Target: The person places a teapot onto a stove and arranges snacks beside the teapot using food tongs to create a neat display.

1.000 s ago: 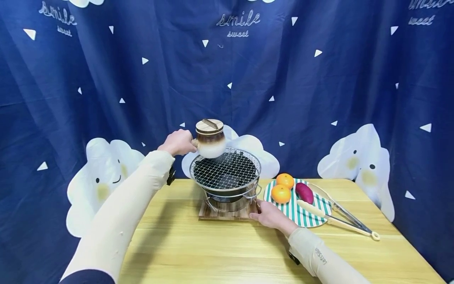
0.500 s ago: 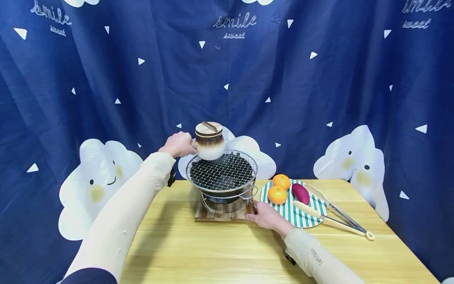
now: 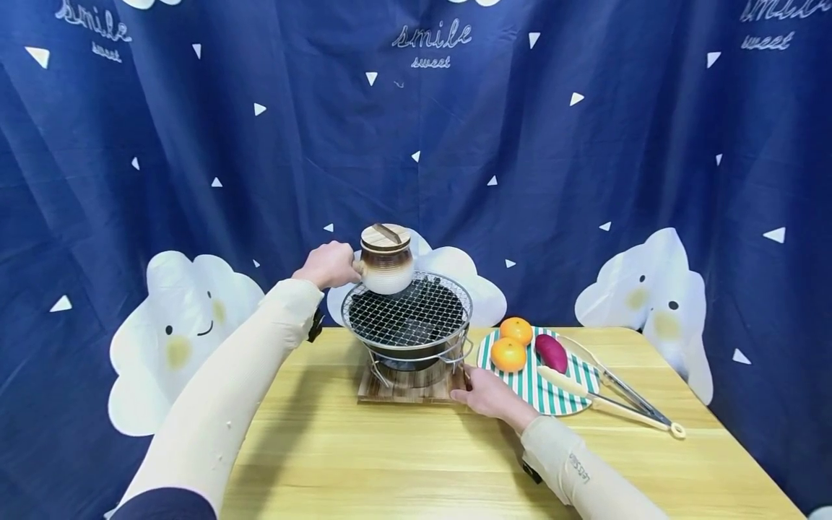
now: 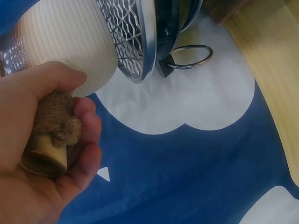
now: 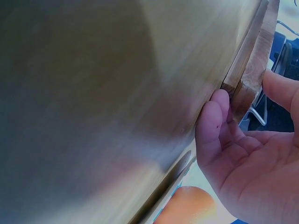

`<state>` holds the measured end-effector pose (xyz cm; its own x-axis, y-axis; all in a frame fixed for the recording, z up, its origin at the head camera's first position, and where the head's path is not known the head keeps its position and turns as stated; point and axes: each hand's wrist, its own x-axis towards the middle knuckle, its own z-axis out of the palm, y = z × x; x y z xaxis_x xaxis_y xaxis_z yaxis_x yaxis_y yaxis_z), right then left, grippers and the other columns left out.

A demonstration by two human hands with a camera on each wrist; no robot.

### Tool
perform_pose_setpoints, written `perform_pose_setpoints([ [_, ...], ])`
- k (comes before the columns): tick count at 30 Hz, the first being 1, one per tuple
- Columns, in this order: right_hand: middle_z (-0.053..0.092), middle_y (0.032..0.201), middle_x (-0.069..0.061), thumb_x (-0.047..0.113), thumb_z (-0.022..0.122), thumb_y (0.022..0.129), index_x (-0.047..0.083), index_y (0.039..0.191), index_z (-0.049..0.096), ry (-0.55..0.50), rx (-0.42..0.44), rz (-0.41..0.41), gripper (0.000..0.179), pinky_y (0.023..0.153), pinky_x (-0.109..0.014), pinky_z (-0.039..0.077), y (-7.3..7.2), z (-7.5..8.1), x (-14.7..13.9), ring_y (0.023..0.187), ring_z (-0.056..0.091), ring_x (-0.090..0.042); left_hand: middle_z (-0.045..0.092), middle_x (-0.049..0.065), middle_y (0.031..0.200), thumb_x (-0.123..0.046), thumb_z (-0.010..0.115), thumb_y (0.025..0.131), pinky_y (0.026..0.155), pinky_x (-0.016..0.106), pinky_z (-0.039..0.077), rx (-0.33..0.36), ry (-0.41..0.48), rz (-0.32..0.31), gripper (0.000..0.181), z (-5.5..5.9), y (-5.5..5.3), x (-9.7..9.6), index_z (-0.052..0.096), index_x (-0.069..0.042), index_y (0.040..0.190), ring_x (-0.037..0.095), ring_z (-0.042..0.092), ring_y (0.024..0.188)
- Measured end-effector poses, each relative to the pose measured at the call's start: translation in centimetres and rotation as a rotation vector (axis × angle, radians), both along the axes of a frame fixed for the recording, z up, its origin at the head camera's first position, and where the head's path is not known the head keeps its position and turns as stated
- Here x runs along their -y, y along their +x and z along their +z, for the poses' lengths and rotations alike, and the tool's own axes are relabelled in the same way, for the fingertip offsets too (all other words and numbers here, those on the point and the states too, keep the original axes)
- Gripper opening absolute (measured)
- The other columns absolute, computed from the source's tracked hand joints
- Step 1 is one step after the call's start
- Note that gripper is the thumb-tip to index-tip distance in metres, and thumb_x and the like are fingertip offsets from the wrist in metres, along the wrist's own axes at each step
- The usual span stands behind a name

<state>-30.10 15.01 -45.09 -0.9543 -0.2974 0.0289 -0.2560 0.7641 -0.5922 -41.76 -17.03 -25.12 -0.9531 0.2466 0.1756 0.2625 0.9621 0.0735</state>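
My left hand (image 3: 330, 265) grips the side handle (image 4: 55, 119) of a small ceramic pot (image 3: 387, 274), brown above and cream below, with a wooden lid (image 3: 377, 237). Twine wraps that handle, and in the left wrist view the fingers and thumb curl round it. The pot's base overlaps the back left of a round wire mesh (image 3: 416, 318) on a black tabletop grill (image 3: 406, 352). Below the grill is a slatted wooden board (image 3: 390, 393). My right hand (image 3: 489, 393) holds the board's right corner, thumb over its top edge, fingers at its underside.
Right of the grill lies a green-and-white striped plate (image 3: 539, 393) with two oranges (image 3: 508, 355) and a purple sweet potato (image 3: 551, 353). Cream-tipped tongs (image 3: 633, 412) rest across it, their handle end on the table (image 3: 364, 462). A blue curtain (image 3: 312, 144) hangs behind.
Relative to the grill, the pot has come slightly down and right with my left hand. My right hand stays at the board's corner. The head view has shifted slightly.
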Motion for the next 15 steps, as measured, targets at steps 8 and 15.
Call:
perform_pose_setpoints([
  [8,0.066,0.126,-0.021,0.028,0.074,0.092,-0.001,0.147,0.046,-0.002,-0.007,-0.011,0.068,0.096,-0.050,0.050,0.08,0.05,0.04,0.108,0.062,-0.026,0.049,0.001,0.065,-0.026,0.074,0.082,0.060,0.038,0.043,-0.019,-0.031,-0.006,0.032,0.07,0.30,-0.20,0.052,-0.015,0.062,0.022,0.051,0.063],
  [15,0.065,0.128,-0.021,0.030,0.073,0.093,0.001,0.148,0.045,0.006,0.007,-0.018,0.069,0.096,-0.050,0.050,0.11,0.02,0.09,0.109,0.062,-0.026,0.049,0.000,0.065,-0.025,0.074,0.082,0.059,0.037,0.043,-0.013,-0.036,-0.002,0.029,-0.23,0.14,-0.16,0.054,-0.015,0.063,0.021,0.051,0.062],
])
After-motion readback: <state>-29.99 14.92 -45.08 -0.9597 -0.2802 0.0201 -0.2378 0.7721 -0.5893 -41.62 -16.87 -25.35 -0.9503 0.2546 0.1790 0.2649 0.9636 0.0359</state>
